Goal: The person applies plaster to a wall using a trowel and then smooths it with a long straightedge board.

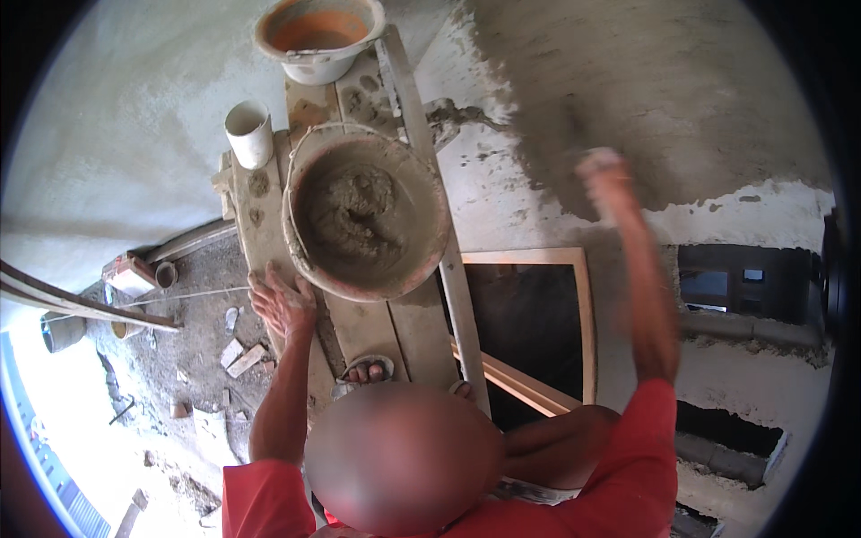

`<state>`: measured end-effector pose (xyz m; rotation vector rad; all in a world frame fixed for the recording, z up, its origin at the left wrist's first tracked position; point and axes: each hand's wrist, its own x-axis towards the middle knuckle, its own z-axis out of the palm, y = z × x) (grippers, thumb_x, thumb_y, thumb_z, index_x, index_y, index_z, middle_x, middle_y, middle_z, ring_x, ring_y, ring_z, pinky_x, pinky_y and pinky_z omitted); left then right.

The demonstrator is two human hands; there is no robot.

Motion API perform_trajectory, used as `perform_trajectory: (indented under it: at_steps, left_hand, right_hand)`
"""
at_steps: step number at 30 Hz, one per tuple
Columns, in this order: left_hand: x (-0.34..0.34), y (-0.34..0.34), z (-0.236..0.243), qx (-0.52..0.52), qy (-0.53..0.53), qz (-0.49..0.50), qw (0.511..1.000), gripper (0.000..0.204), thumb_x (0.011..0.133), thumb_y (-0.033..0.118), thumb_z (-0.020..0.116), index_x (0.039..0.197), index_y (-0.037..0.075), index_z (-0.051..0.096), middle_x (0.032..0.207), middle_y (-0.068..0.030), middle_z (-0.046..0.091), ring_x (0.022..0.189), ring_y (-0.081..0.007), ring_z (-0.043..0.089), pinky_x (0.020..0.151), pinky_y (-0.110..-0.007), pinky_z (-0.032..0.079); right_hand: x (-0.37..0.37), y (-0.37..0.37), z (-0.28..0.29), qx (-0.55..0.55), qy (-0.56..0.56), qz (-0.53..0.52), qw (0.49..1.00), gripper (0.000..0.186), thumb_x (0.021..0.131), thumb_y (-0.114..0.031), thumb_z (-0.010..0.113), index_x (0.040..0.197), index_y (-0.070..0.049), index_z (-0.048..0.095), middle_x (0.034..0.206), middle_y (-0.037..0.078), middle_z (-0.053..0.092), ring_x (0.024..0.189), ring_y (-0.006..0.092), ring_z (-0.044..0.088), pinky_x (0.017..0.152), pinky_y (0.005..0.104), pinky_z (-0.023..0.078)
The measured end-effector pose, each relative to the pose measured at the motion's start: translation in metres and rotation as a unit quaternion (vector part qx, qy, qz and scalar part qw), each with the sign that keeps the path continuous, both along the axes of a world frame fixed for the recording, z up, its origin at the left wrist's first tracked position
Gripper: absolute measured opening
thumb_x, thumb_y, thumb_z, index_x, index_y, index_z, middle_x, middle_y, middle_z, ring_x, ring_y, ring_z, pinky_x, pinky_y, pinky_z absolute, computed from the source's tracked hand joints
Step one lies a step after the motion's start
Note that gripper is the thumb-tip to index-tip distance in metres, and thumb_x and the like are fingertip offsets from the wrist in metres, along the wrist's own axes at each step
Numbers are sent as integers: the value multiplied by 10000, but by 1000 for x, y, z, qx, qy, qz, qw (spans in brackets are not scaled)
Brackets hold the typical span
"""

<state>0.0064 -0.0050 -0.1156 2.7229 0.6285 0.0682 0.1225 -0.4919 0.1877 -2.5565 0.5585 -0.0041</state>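
My left hand (285,305) rests on the left edge of the wooden planks (359,332), fingers spread and holding nothing. Just ahead of it stands a wide round bucket (437,224) with a wire handle. Thick grey mortar (359,202) lies inside, heaped in the middle. My right hand (608,179) is raised at the wall on the right, its fingers curled closed. Motion blurs it, and whatever it grips cannot be made out. Around this hand spreads a darker, wet-looking patch of plaster (560,99), with a ragged edge against the paler wall (489,193).
A whitish basin (327,70) with an orange inside stands at the planks' far end. A white cup (249,139) sits near their left edge. A wooden frame (587,323) surrounds a dark opening at right. Below left, rubble (242,359) litters the ground.
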Motion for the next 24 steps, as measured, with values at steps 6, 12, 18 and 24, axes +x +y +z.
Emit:
perform_trajectory:
  at_steps: [6, 12, 18, 24]
  left_hand:
    - [-10, 11, -6, 14, -7, 26, 1000, 718, 840, 396, 615, 1468, 129, 390, 1530, -270, 267, 1350, -445, 306, 1116, -531, 240]
    - [-4, 0, 1, -3, 11, 17, 1000, 714, 852, 408, 594, 1474, 121, 392, 1507, -281, 294, 1339, -449, 319, 1106, -529, 247]
    - [0, 6, 15, -16, 20, 10, 1000, 726, 851, 404, 601, 1465, 77, 392, 1510, -278, 285, 1343, -448, 315, 1126, -519, 245]
    - [-3, 2, 11, -15, 3, 18, 1000, 738, 827, 365, 651, 1455, 80, 388, 1507, -271, 284, 1335, -442, 322, 1116, -532, 248]
  right_hand:
    - [-28, 43, 107, -89, -76, -5, 993, 505, 894, -246, 661, 1340, -27, 570, 959, 47, 648, 690, 123, 572, 610, 295, 500]
    - [-51, 128, 20, -150, 28, 353, 923, 487, 867, -175, 666, 1322, -33, 567, 1000, 156, 651, 869, 215, 650, 712, 393, 543]
    - [-25, 209, -54, -392, -48, 451, 800, 351, 861, -94, 638, 1205, -31, 621, 950, 197, 634, 896, 366, 643, 750, 436, 539]
    - [-22, 241, -125, -134, 128, 449, 874, 284, 857, -118, 599, 1123, -22, 618, 836, 260, 661, 836, 444, 657, 784, 509, 528]
